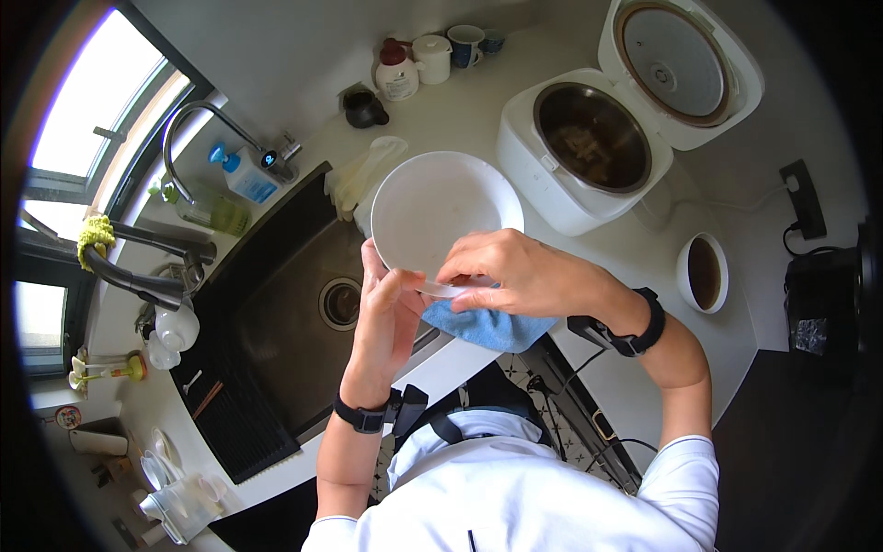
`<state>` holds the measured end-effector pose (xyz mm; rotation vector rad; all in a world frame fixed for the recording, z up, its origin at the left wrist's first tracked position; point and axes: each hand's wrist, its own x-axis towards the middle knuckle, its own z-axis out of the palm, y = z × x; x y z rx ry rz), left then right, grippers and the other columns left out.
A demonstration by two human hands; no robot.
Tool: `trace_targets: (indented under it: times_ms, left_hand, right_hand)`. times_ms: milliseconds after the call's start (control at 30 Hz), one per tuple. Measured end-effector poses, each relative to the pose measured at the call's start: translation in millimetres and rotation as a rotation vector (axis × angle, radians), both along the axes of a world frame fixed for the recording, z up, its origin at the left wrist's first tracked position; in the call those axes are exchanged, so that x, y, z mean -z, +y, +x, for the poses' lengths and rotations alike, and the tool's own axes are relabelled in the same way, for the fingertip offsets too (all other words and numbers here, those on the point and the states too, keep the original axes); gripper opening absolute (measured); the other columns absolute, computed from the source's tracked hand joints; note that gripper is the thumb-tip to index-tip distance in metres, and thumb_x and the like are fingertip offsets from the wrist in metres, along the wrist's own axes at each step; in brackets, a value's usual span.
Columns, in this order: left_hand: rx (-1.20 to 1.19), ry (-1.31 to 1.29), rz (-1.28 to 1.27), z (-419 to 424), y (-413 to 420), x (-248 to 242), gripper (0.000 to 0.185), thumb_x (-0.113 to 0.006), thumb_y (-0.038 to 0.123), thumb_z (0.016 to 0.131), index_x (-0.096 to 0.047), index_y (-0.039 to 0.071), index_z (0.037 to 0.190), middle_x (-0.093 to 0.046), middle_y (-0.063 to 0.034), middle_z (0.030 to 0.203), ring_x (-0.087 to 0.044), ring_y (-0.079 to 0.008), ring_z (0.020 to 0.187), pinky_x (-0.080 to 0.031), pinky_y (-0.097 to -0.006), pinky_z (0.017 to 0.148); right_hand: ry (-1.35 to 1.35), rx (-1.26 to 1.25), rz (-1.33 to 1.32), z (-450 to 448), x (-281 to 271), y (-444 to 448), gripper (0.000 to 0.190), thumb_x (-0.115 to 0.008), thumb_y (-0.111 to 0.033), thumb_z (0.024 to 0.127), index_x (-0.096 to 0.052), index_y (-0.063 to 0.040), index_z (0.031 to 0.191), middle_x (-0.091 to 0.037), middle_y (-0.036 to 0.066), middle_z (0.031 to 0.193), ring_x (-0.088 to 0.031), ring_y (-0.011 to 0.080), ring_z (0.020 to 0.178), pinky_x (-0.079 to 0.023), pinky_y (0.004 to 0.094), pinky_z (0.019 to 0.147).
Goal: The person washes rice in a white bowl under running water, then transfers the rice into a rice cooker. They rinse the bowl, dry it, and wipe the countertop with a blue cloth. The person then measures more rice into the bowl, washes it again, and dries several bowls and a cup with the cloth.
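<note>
My left hand (390,300) grips a white round bowl (441,200) by its near rim, fingers behind it and thumb in front. The bowl is tilted, its inner side facing me, with a few faint specks in it. My right hand (514,272) is at the same near edge, fingers bent around a small white piece (445,290), maybe a spoon; the fingers hide most of it. A blue cloth (493,328) lies on the counter edge just beneath my hands. Left of the bowl is the dark sink (276,297) with its round drain (341,303).
An open white rice cooker (552,186) holds brown liquid with pieces in it. Farther right stands a white bowl (703,272) of brown liquid. Pale gloves (352,179) lie at the sink's rim. A black tap (138,276) stands left; chopsticks (208,400) rest on a black rack (234,428).
</note>
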<state>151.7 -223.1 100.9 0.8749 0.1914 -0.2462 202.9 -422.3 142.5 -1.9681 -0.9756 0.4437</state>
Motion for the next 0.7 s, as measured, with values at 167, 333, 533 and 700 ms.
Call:
trace_targets:
  times_ms: [167,333,533,700]
  left_hand:
    - [0.046,-0.048,-0.044,30,-31,-5,0.038,-0.054,0.007,0.092,-0.037,0.011,0.126,-0.055,-0.0106,0.123,-0.065,-0.0249,0.106,-0.056,-0.0446,0.090]
    - [0.068,-0.104,-0.047,69,-72,-5,0.050,-0.050,0.010,0.095,-0.037,0.011,0.143,-0.055,-0.0101,0.129,-0.067,-0.0299,0.108,-0.059,-0.0440,0.090]
    - [0.111,-0.115,-0.101,116,-120,-5,0.027,-0.054,0.011,0.095,-0.035,0.009,0.114,-0.055,-0.0142,0.122,-0.064,-0.0330,0.102,-0.055,-0.0450,0.089]
    - [0.088,-0.113,-0.108,140,-156,-9,0.032,-0.056,0.009,0.092,-0.042,0.008,0.121,-0.055,-0.0136,0.126,-0.063,-0.0346,0.108,-0.055,-0.0460,0.096]
  right_hand:
    - [-0.078,0.127,0.065,16,-4,-33,0.021,-0.080,-0.014,0.087,-0.072,0.003,0.097,-0.071,0.015,0.093,-0.068,0.0290,0.084,-0.054,0.0371,0.077]
    - [-0.072,0.254,0.094,43,-13,-78,0.015,-0.082,-0.009,0.084,-0.074,-0.001,0.094,-0.073,0.008,0.091,-0.070,0.0202,0.083,-0.055,0.0314,0.074]
    - [-0.120,0.354,0.128,75,-13,-125,0.011,-0.081,-0.002,0.082,-0.073,-0.003,0.089,-0.071,0.004,0.088,-0.067,0.0171,0.083,-0.052,0.0303,0.075]
    - [-0.390,0.362,0.146,94,-11,-161,0.010,-0.079,-0.004,0.084,-0.069,-0.003,0.087,-0.067,0.007,0.084,-0.064,0.0238,0.082,-0.051,0.0347,0.074]
